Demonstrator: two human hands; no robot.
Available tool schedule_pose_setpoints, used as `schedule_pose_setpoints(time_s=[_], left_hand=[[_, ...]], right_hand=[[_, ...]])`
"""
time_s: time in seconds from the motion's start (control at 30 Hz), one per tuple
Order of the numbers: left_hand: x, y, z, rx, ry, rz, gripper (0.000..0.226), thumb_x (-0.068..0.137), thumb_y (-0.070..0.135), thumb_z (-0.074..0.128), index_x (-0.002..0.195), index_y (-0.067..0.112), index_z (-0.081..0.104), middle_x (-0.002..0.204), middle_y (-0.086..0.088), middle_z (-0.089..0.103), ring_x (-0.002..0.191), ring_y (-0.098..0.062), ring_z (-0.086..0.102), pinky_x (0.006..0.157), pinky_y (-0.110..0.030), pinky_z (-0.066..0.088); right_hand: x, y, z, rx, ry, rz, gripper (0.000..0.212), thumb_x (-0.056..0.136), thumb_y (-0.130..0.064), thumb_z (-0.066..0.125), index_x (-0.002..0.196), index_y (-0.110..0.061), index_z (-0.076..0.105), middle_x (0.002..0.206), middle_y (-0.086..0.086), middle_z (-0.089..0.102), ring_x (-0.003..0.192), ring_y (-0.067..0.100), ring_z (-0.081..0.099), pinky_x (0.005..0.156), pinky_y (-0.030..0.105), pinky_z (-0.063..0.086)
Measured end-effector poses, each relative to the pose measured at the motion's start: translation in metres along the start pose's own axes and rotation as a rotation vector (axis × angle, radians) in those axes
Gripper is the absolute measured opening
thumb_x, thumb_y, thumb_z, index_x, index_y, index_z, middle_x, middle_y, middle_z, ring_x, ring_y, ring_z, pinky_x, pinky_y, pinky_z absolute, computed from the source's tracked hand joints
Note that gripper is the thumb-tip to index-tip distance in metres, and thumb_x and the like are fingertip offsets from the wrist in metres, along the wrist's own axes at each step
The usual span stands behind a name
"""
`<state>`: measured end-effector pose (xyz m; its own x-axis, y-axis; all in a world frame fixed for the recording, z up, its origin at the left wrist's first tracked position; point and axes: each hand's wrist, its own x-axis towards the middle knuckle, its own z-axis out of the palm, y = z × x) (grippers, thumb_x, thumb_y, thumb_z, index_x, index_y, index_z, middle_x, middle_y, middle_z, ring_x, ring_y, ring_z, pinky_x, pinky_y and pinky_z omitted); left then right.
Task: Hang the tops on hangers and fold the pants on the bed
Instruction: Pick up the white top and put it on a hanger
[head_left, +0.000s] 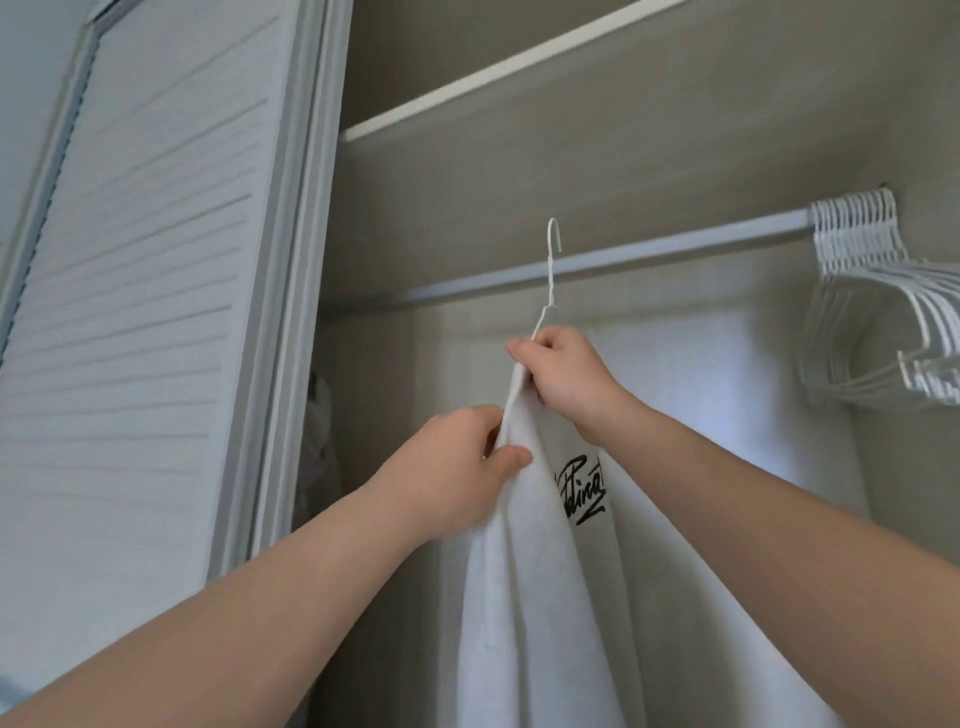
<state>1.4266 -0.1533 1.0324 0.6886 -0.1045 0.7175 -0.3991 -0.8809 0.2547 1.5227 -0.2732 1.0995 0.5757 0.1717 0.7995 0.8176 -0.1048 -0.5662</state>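
Since hanger (550, 275) hook is not yet over rail (675, 245), step: hanging a top.
Right grip (563, 374): curled round hanger neck and collar.
Left grip (457, 462): pinches white top (545, 597) just below; cloth drapes beneath both.
Next: lift, hook rail above right grip.

Left hand (462, 462), right hand (563, 379) bare; both forearms bare right to frame edge.

White louvered door (145, 260) left; shelf (493, 74) above closet rod (675, 244); beige walls (571, 171).
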Motion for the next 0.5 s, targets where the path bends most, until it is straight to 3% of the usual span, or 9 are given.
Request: schedule_pose_setpoints(time_s=[0.13,0.27,0.4,0.5], left_hand=[[0.063,-0.003,0.007,0.08,0.034,0.0,0.024,0.101,0.035,0.052,0.099,0.014,0.063,0.09,-0.003,0.069,0.084,-0.025,0.065,0.081,-0.045,0.054],[0.113,-0.011,0.017,0.136,0.083,0.002,0.022,0.101,0.033,0.052,0.084,0.019,0.055,0.075,0.004,0.057,0.068,-0.017,0.055,0.06,-0.032,0.041],[0.14,-0.022,0.031,0.153,0.091,-0.018,0.023,0.1,0.033,0.052,0.08,0.021,0.051,0.075,0.004,0.055,0.068,-0.016,0.053,0.062,-0.033,0.04],[0.142,-0.033,0.044,0.184,0.088,-0.028,0.025,0.099,0.033,0.052,0.078,0.021,0.048,0.075,0.004,0.054,0.069,-0.018,0.053,0.062,-0.034,0.041]], right_hand=[[0.057,0.016,-0.013,-0.032,0.047,0.015,0.028,0.094,-0.021,0.058,0.07,-0.018,0.042,0.076,0.011,0.044,0.073,0.022,0.043,0.069,0.037,0.035],[0.1,0.032,-0.022,-0.032,0.064,0.049,0.021,0.092,-0.017,0.058,0.075,-0.017,0.046,0.077,0.012,0.046,0.071,0.023,0.045,0.069,0.038,0.037],[0.122,0.053,-0.025,0.006,0.027,0.09,0.011,0.093,-0.014,0.058,0.088,-0.009,0.049,0.072,0.01,0.045,0.06,0.022,0.044,0.064,0.035,0.038],[0.124,0.071,-0.022,-0.009,0.001,0.091,0.02,0.093,-0.016,0.06,0.077,-0.012,0.049,0.066,0.008,0.046,0.054,0.019,0.043,0.055,0.029,0.038]])
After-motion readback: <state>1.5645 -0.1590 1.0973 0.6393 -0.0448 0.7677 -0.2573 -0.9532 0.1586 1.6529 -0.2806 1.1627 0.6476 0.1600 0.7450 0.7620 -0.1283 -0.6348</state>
